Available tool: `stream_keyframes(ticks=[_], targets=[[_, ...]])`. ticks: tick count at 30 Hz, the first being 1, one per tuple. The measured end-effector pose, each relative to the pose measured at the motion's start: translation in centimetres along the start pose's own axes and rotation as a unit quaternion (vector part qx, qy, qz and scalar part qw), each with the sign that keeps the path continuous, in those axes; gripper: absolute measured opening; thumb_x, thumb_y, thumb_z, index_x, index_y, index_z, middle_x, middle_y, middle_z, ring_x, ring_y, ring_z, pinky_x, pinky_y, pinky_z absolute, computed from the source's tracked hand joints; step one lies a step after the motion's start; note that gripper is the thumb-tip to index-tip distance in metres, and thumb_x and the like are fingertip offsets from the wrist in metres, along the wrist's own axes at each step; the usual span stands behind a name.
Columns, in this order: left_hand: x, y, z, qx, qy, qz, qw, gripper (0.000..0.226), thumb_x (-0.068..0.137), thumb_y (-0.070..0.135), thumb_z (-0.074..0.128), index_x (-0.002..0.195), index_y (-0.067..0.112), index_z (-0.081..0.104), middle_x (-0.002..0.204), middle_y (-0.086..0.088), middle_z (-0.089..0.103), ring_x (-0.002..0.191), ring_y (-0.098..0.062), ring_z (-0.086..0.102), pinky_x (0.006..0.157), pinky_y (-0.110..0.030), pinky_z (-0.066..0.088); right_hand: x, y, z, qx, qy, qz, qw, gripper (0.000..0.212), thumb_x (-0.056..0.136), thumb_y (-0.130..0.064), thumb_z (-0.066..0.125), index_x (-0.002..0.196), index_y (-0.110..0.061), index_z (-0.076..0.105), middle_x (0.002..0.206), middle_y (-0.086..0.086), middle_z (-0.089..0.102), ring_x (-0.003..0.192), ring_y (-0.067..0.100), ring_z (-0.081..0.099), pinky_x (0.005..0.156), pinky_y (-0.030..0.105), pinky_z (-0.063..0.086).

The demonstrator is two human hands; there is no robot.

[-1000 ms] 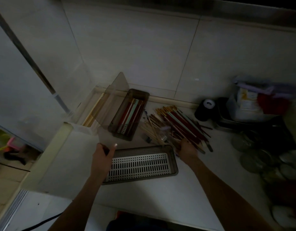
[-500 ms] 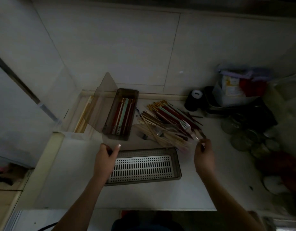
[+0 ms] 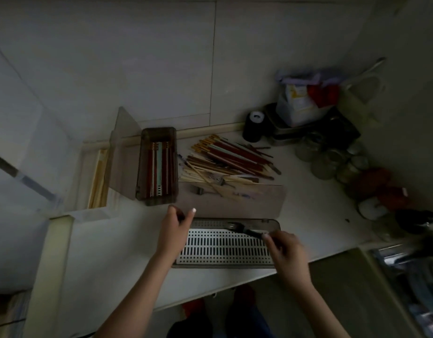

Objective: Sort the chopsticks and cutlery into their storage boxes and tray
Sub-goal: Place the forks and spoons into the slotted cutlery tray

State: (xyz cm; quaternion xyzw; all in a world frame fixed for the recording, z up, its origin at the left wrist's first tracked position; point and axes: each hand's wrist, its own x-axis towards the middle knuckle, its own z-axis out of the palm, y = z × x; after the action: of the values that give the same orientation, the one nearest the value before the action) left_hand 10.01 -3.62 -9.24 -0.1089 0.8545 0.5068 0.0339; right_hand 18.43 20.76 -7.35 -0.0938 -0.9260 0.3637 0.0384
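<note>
Right fingers (image 3: 271, 237) pinching fork (image 3: 244, 230) over slotted tray (image 3: 225, 250), left fingers (image 3: 183, 215) gripping raised lid (image 3: 235, 201)

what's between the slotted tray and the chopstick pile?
Head view: the tray's translucent lid, raised by the left hand, stands before the chopstick pile.

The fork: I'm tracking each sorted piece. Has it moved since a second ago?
Yes. The right hand has carried the fork from the chopstick pile towards the person, over the slotted tray.
</note>
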Motion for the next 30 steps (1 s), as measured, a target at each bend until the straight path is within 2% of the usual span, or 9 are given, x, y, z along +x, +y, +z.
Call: stream_keyframes(ticks=[6, 9, 13, 19, 20, 24, 26, 28, 30], targets=[[0.2, -0.8, 0.1, -0.06, -0.037, 0.011, 0.997, 0.027, 0.098, 0.031, 0.041, 0.077, 0.014, 0.045, 0.069, -0.005, 0.047, 0.061, -0.011, 0.044, 0.054, -0.019, 0.033, 1.4, -1.4, 3.7, -0.1, -0.141, -0.017, 0.985, 0.018, 0.095, -0.024, 0.05, 0.089, -0.019, 0.066, 0.088, -0.001, 0.065, 0.082, 0.016, 0.059, 0.071, 0.032, 0.049], [0.3, -1.4, -0.1, -0.111, -0.065, -0.002, 0.992, 0.023, 0.1, 0.027, 0.037, 0.081, 0.016, 0.047, 0.079, -0.003, 0.05, 0.07, -0.009, 0.047, 0.061, -0.015, 0.037, 1.5, -2.9, 4.2, -0.066, -0.19, 0.008, 0.98, 0.025, 0.097, -0.013, 0.044, 0.107, -0.025, 0.064, 0.101, -0.001, 0.065, 0.091, 0.019, 0.063, 0.076, 0.034, 0.052], [0.5, -1.6, -0.1, -0.123, -0.059, 0.006, 0.991, 0.024, 0.1, 0.024, 0.038, 0.078, 0.018, 0.048, 0.076, 0.0, 0.051, 0.07, -0.007, 0.048, 0.058, -0.006, 0.035, 1.6, -3.4, 4.5, -0.075, -0.168, -0.008, 0.983, 0.043, 0.092, 0.001, 0.039, 0.113, -0.028, 0.062, 0.118, -0.004, 0.064, 0.107, 0.013, 0.057, 0.086, 0.027, 0.049], [1.0, -1.7, 0.7, -0.108, -0.077, 0.008, 0.991, 0.026, 0.099, 0.03, 0.036, 0.08, 0.016, 0.047, 0.074, -0.006, 0.049, 0.068, -0.015, 0.047, 0.063, -0.025, 0.035, 1.1, -2.3, 1.3, -0.071, -0.012, -0.032, 0.997, 0.029, 0.089, -0.011, 0.056, 0.112, -0.028, 0.059, 0.106, -0.019, 0.056, 0.099, 0.003, 0.054, 0.082, 0.017, 0.044], [1.1, -1.4, 1.1, -0.104, -0.079, 0.013, 0.991, 0.027, 0.099, 0.03, 0.035, 0.08, 0.016, 0.046, 0.073, -0.006, 0.048, 0.067, -0.015, 0.047, 0.062, -0.026, 0.035, 1.0, -2.0, 0.7, -0.075, -0.031, -0.053, 0.995, 0.028, 0.089, -0.02, 0.059, 0.115, -0.031, 0.057, 0.107, -0.022, 0.052, 0.101, 0.001, 0.051, 0.085, 0.019, 0.044], [1.8, 0.2, 3.6, -0.081, -0.109, 0.023, 0.991, 0.03, 0.099, 0.035, 0.033, 0.081, 0.014, 0.045, 0.073, -0.009, 0.046, 0.067, -0.016, 0.045, 0.062, -0.029, 0.034, 0.7, 0.2, 0.1, -0.126, -0.25, -0.106, 0.954, 0.049, 0.08, -0.048, 0.063, 0.127, -0.042, 0.049, 0.123, -0.03, 0.038, 0.115, -0.007, 0.036, 0.101, 0.019, 0.036], [2.3, 1.2, 5.1, -0.065, -0.152, 0.022, 0.986, 0.031, 0.099, 0.036, 0.031, 0.098, 0.011, 0.05, 0.095, -0.01, 0.055, 0.087, -0.016, 0.052, 0.072, -0.026, 0.037, 0.2, 1.8, 0.6, -0.153, -0.261, -0.115, 0.946, 0.037, 0.084, -0.046, 0.058, 0.121, -0.039, 0.056, 0.124, -0.028, 0.043, 0.116, -0.003, 0.043, 0.096, 0.022, 0.043], [3.1, 2.4, 6.1, -0.027, -0.194, 0.037, 0.98, 0.036, 0.101, 0.032, 0.029, 0.119, 0.008, 0.048, 0.116, -0.001, 0.054, 0.11, -0.013, 0.05, 0.085, -0.024, 0.035, -0.4, 3.4, 0.9, -0.171, -0.204, -0.113, 0.957, 0.024, 0.086, -0.041, 0.055, 0.108, -0.036, 0.063, 0.109, -0.018, 0.06, 0.102, 0.006, 0.059, 0.076, 0.026, 0.053], [4.2, 3.3, 6.7, 0.022, -0.199, 0.093, 0.975, 0.034, 0.101, 0.029, 0.031, 0.121, 0.01, 0.052, 0.117, -0.003, 0.059, 0.108, -0.016, 0.055, 0.085, -0.024, 0.039, -0.6, 4.5, 0.4, -0.202, -0.137, -0.104, 0.964, 0.018, 0.087, -0.038, 0.056, 0.102, -0.036, 0.064, 0.097, -0.014, 0.066, 0.089, 0.009, 0.065, 0.064, 0.026, 0.052]])
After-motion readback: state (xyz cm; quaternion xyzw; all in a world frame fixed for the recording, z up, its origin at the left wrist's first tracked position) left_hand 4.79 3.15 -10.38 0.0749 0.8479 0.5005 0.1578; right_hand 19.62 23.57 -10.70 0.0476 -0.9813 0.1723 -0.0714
